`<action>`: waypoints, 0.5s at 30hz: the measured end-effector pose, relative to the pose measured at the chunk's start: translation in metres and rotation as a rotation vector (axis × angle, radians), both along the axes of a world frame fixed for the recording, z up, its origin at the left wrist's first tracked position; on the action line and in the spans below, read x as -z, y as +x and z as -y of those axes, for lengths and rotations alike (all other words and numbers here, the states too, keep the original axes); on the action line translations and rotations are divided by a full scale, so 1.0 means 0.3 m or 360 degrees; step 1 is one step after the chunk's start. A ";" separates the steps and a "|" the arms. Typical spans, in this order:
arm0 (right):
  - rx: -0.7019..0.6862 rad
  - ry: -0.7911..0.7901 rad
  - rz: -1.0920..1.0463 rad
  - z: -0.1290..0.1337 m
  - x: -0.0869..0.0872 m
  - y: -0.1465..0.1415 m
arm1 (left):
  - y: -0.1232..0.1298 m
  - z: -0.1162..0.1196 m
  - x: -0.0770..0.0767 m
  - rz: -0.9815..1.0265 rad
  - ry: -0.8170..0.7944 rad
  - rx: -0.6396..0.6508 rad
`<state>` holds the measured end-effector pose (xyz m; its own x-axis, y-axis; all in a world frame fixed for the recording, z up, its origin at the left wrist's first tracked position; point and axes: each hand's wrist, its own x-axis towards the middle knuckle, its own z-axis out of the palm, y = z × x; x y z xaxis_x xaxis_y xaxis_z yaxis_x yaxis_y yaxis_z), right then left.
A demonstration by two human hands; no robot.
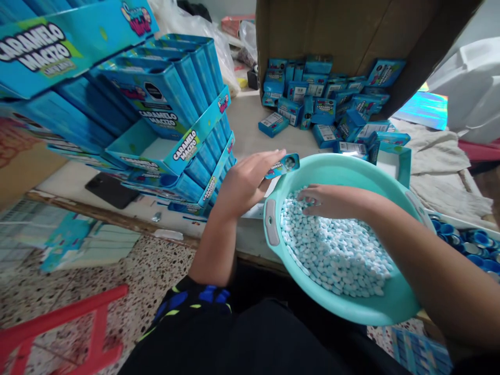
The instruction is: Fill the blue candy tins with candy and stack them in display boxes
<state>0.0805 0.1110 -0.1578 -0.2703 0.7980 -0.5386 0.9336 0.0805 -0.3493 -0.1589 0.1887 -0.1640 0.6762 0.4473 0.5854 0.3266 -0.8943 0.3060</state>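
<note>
A turquoise basin holds many small pale blue and white candies. My left hand grips a small blue candy box by the basin's left rim, the box's end turned toward the basin. Inside the basin, my right hand touches the candies at the upper left of the heap, its fingers curled; whether it holds any candies is hidden.
Stacked blue display trays with boxes rise at the left, beside a dark phone. Behind the basin, small blue boxes lie in and before a cardboard carton. Blue round pieces lie at right; a red frame stands lower left.
</note>
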 end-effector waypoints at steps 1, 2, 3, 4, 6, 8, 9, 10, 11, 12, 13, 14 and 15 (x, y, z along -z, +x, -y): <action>-0.0031 0.0005 0.0000 0.001 0.001 -0.002 | -0.002 -0.002 0.005 0.0027 -0.0071 -0.0071; -0.0063 0.0000 -0.0003 0.002 0.002 -0.006 | -0.004 -0.007 0.013 0.0052 -0.0150 -0.0145; -0.0104 -0.0004 -0.0011 0.003 0.004 -0.010 | -0.007 -0.012 0.022 0.0074 -0.0231 -0.0213; -0.0142 0.0001 -0.0019 0.002 0.006 -0.015 | -0.011 -0.020 0.032 0.0090 -0.0302 -0.0268; -0.0194 0.0017 -0.0016 0.001 0.009 -0.025 | -0.021 -0.036 0.052 0.0102 -0.0389 -0.0338; -0.0222 0.0033 -0.0003 0.000 0.011 -0.033 | -0.032 -0.050 0.066 0.0098 -0.0431 -0.0395; -0.0225 0.0036 0.0003 -0.001 0.011 -0.036 | -0.037 -0.055 0.069 0.0091 -0.0442 -0.0430; -0.0229 0.0037 0.0001 -0.001 0.012 -0.037 | -0.041 -0.058 0.070 0.0082 -0.0445 -0.0464; -0.0238 0.0042 -0.0008 -0.001 0.012 -0.038 | -0.045 -0.058 0.067 0.0074 -0.0441 -0.0490; -0.0242 0.0048 -0.0018 -0.001 0.012 -0.039 | -0.047 -0.057 0.063 0.0066 -0.0427 -0.0498; -0.0241 0.0051 -0.0023 0.000 0.013 -0.041 | -0.048 -0.054 0.057 0.0055 -0.0406 -0.0488; -0.0238 0.0052 -0.0024 0.000 0.013 -0.042 | -0.048 -0.049 0.049 0.0042 -0.0381 -0.0465; -0.0231 0.0049 -0.0015 0.001 0.013 -0.044 | -0.047 -0.044 0.041 0.0029 -0.0356 -0.0437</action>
